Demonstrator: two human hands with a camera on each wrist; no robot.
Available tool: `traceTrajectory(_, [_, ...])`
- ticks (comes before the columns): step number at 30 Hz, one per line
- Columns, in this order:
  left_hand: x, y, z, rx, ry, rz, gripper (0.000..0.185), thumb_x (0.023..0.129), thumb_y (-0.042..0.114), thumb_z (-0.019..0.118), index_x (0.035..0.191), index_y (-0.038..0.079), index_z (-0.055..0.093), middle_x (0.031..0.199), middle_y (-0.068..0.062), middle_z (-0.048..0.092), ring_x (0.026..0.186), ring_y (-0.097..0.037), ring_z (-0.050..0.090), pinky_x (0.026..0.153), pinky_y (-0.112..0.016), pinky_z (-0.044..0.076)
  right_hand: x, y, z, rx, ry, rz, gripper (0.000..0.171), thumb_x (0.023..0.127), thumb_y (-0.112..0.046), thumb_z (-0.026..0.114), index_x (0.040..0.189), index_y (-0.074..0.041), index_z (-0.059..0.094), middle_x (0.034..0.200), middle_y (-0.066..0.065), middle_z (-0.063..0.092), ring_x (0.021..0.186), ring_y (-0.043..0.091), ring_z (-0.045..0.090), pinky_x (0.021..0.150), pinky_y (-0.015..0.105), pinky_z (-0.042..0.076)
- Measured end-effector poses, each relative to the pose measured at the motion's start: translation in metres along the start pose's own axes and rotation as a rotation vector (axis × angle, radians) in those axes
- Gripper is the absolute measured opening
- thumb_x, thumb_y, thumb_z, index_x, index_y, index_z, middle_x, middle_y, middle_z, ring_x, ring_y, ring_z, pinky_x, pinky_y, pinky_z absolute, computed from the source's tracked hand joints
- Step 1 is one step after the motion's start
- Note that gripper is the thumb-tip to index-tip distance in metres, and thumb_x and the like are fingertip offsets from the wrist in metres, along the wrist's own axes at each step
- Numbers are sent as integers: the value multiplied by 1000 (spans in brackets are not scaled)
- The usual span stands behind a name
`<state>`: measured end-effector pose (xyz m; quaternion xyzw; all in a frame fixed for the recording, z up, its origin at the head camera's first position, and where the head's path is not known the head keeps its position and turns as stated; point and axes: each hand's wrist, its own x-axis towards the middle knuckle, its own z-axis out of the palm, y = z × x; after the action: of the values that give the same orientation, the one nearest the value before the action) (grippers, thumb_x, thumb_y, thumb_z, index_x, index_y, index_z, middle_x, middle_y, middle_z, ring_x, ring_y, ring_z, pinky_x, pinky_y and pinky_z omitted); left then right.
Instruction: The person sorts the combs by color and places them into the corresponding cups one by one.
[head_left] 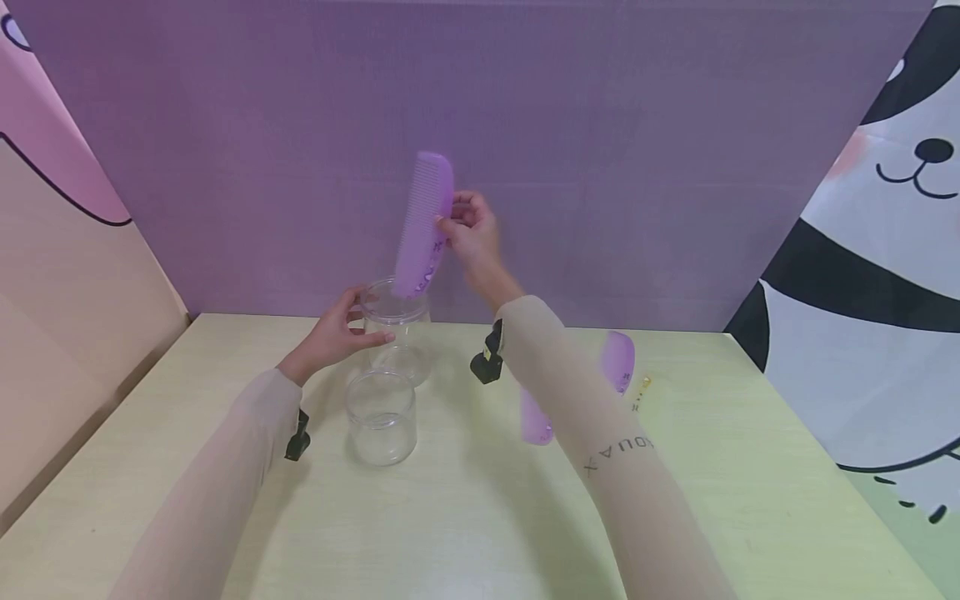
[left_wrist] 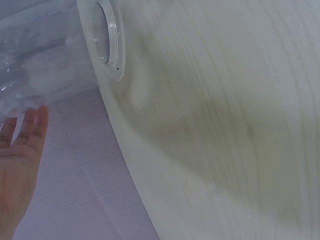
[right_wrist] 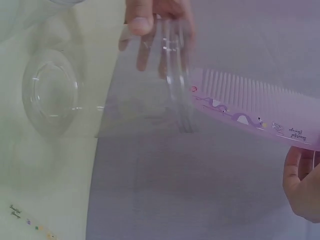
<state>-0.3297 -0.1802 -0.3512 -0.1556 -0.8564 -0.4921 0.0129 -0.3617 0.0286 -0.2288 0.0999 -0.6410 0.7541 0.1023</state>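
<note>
Nearest the tabletop's (head_left: pixel 465 517) front edge stands an empty clear jar (head_left: pixel 381 417), with a second purple comb (head_left: pixel 617 360) lying partly hidden behind the right forearm. Just behind it, towards the far edge, the left hand (head_left: pixel 335 333) curls its fingers round a taller clear jar (head_left: pixel 396 321). Above that jar's mouth the right hand (head_left: pixel 468 229) pinches a purple comb (head_left: pixel 424 223) nearly upright, its lower end at the rim. Tilted so, the comb could catch the rim and tip the light jar.
</note>
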Motion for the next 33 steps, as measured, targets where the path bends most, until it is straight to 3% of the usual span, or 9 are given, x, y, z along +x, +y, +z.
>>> traceTrajectory(7, [0, 0, 0, 4, -4, -14, 99, 70, 43, 76, 143, 13, 17, 145, -12, 29, 130, -36, 36, 100, -46, 42, -5, 12, 6, -68, -28, 11, 25, 83, 7, 59, 103, -5, 51, 100, 11, 60, 82, 14, 54, 68, 24, 50])
traceTrajectory(13, [-1, -1, -1, 7, -3, -1, 97, 71, 42, 75, 143, 13, 17, 144, -12, 30, 129, -36, 37, 100, -46, 42, -9, 24, 8, -139, -57, 5, 27, 83, 5, 59, 107, -4, 50, 106, 15, 59, 90, 19, 56, 78, 32, 53])
traceTrajectory(22, [1, -2, 0, -10, -5, 14, 92, 74, 34, 75, 142, 10, 18, 144, -14, 30, 128, -38, 37, 100, -48, 42, -11, 47, 8, -240, -123, -31, 29, 82, 7, 59, 108, 0, 48, 106, 22, 59, 93, 26, 57, 85, 36, 51])
traceTrajectory(33, [2, -3, 0, -14, 7, 43, 91, 73, 32, 76, 141, 8, 20, 142, -15, 33, 125, -39, 40, 97, -49, 44, -20, 61, 10, -333, -229, -30, 29, 85, 4, 57, 111, -3, 45, 110, 18, 55, 98, 29, 56, 92, 40, 49])
